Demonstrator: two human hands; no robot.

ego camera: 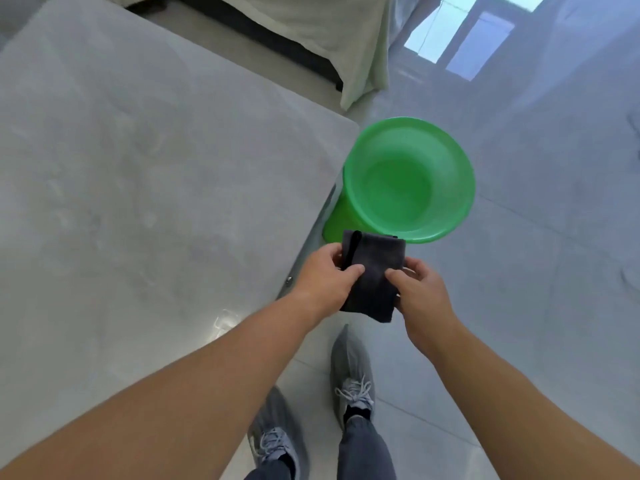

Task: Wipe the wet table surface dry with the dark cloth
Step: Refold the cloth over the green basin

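Observation:
A folded dark grey cloth (pixel 372 277) is held in the air between both hands, just off the table's right edge and above the floor. My left hand (pixel 325 278) pinches its left side, thumb on top. My right hand (pixel 420 289) grips its right side. The pale marble-look table (pixel 145 188) fills the left of the view, with faint streaks and droplets of water across it and a glossy wet patch near its front edge.
A green plastic basin (pixel 408 178) sits on a green stool right beside the table's right edge, just beyond the cloth. My feet in grey shoes (pixel 353 375) stand on the shiny tiled floor. A draped piece of furniture (pixel 311 36) stands behind the table.

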